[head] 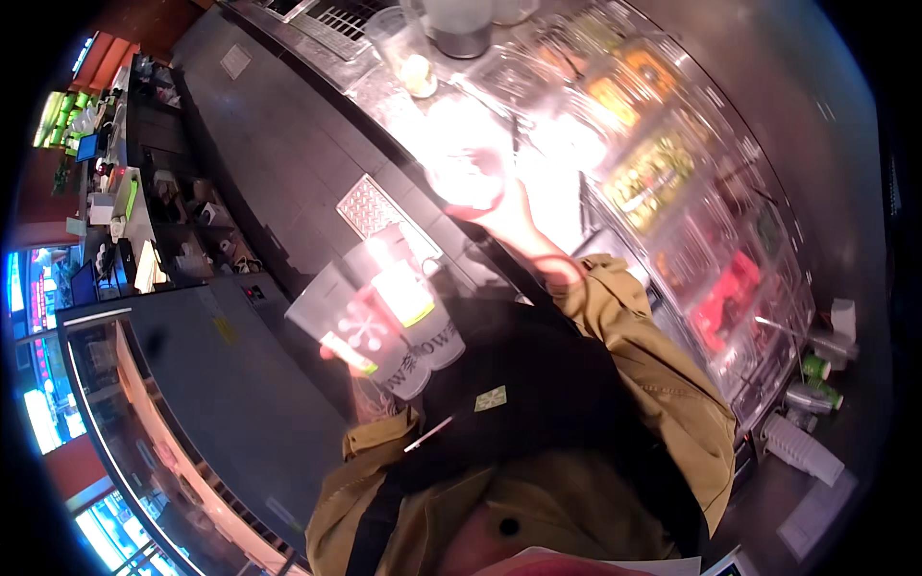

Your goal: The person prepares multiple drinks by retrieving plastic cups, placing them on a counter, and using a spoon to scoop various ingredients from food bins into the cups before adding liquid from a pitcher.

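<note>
Two translucent plastic cups (346, 309) are held side by side in my left hand (369, 394), which is mostly hidden behind them. Both bear printed writing and a white sticker, and one shows a flower-like mark. Farther forward, my right hand (513, 219) is over the front edge of the counter. Its fingers curl around a clear round cup (467, 180), whose contents are washed out by strong glare. A tall clear container (405, 54) stands past that cup, with something pale at its bottom.
Clear bins (652, 180) of cut fruit line the counter on the right. Stacked white cups (803, 448) lie beyond them. A metal drain grate (335, 25) is at the top. A diamond-patterned metal plate (371, 205) lies on the tiled floor. Shelves and a glass-fronted case (144, 446) stand left.
</note>
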